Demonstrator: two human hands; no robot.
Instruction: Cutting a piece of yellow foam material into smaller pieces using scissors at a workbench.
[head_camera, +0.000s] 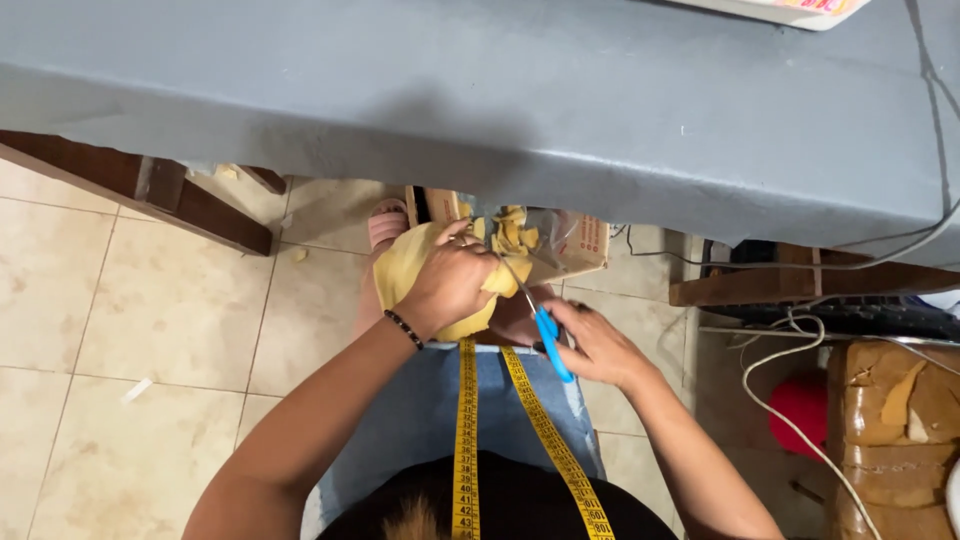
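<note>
Grey-covered table (560, 110) spans the top, well above the fingers. Cardboard box (580, 240) with yellow scraps (512, 232) sits on the floor just beyond the fingertips, a pink sandal (386, 222) to its left. Yellow tape measure (466, 430) hangs in two strips just below the fingers, over a denim lap (410, 420). Beige tiled floor (150, 320) lies left of them. White cables (790, 410), a red object (805, 405) and a taped brown bundle (885, 430) sit well to the right.
</note>
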